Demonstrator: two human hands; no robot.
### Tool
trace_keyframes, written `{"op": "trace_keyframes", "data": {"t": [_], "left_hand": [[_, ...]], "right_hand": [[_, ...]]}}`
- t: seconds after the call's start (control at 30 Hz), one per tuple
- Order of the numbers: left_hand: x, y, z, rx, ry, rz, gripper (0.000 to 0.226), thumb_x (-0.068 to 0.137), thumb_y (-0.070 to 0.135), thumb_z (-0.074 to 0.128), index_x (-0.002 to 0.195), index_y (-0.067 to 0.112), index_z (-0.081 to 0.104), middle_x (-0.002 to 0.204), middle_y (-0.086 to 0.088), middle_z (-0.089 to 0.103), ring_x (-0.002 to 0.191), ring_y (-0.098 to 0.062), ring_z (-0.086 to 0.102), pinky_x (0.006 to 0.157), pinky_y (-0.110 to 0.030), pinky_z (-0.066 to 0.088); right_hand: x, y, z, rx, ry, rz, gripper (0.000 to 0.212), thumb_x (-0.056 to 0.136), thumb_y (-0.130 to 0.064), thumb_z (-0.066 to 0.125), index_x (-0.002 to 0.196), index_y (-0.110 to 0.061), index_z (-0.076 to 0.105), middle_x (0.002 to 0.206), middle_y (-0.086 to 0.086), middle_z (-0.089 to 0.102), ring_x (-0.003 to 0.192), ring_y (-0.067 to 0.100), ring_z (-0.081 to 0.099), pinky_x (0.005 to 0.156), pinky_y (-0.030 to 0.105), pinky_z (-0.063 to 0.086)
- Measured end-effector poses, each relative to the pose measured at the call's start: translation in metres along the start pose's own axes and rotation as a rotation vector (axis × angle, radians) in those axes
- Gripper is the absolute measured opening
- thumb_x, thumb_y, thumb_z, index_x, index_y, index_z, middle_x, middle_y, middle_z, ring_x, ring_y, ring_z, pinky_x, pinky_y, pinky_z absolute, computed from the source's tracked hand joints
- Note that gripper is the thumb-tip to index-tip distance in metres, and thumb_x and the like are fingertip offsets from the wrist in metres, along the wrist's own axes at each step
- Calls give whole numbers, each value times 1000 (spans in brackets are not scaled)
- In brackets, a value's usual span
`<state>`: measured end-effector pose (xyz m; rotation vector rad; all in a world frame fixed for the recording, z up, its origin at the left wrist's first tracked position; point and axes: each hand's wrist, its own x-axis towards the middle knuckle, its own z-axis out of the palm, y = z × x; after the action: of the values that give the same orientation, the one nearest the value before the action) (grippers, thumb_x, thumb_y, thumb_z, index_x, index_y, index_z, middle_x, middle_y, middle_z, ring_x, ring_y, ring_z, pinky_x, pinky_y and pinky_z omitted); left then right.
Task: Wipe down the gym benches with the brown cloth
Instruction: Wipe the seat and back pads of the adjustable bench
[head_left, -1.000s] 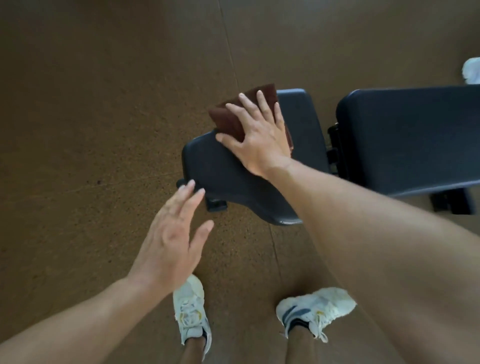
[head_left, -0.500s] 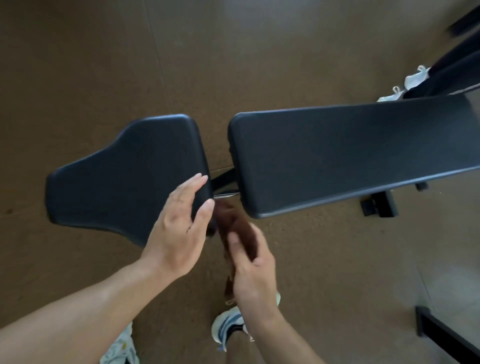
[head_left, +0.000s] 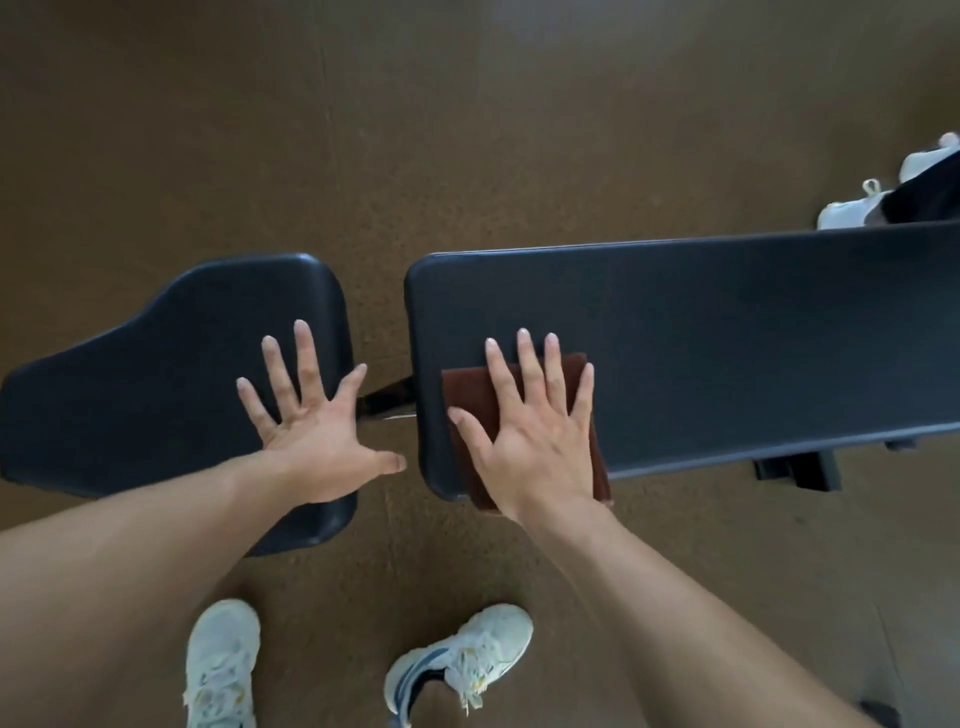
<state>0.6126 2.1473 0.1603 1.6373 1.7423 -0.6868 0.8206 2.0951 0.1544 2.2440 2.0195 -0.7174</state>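
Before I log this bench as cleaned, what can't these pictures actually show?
- Head view: the long pad runs off the right edge; its far end is unseen.
- Pad surface under the brown cloth and right hand: covered.
- Seat pad under the left hand and forearm: hidden.
- Bench frame: mostly hidden beneath the pads.
- Dirt or moisture: too fine to tell.

You have a single wide-angle view here, worn on your head and looking steeply down past your forearms. It faces forward and down, so the brown speckled floor (head_left: 467, 130) fills the top and your white lace-up trainers (head_left: 221, 670) sit at the bottom edge. The camera is close: your arms swell at the lower corners. The black padded worktop (head_left: 727, 322) runs off the right edge, bowed by the lens. No second view overlaps this one.
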Motion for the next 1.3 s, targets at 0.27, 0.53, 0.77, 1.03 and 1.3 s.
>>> {"op": "trace_keyframes", "data": {"t": [0.27, 0.53, 0.77, 1.03, 1.3], "left_hand": [[25, -20, 20, 13, 2, -23, 150, 31, 96, 68, 160, 39, 16, 151, 0, -56, 151, -48, -26, 118, -76, 11], [73, -71, 73, -19, -21, -1, 151, 22, 107, 55, 154, 55, 4, 171, -11, 11, 153, -46, 18, 115, -74, 23], [-6, 0, -6, -47, -56, 34, 134, 55, 85, 75, 163, 38, 12, 137, -1, -69, 126, -34, -63, 113, -64, -23], [-10, 0, -18, -66, -167, 84, 123, 64, 88, 65, 163, 38, 11, 131, -4, -72, 125, -37, -64, 111, -67, -27], [-6, -2, -18, -44, -170, 81, 115, 68, 82, 69, 161, 36, 19, 130, -10, -72, 120, -39, -66, 110, -68, -27]], "right_hand": [[126, -29, -28, 28, 54, -145, 69, 103, -67, 28, 164, -36, 20, 176, -3, 9, 161, 20, -14, 125, 56, -14], [78, -29, -13, 111, 129, -152, 65, 104, -63, 35, 160, -30, 32, 173, 0, 21, 162, 21, -6, 127, 57, -9], [-1, -39, 11, 142, 72, -159, 53, 104, -59, 42, 152, -36, 42, 170, -8, 27, 161, 14, -6, 128, 55, -9], [31, -60, -33, 552, 342, -6, 23, 87, -44, 80, 100, -29, 69, 102, -11, 68, 107, 12, 57, 114, 51, 34], [77, -66, -117, 359, 648, -237, 30, 78, -21, 89, 103, -15, 75, 103, -1, 71, 99, 20, 61, 91, 39, 49]]}}
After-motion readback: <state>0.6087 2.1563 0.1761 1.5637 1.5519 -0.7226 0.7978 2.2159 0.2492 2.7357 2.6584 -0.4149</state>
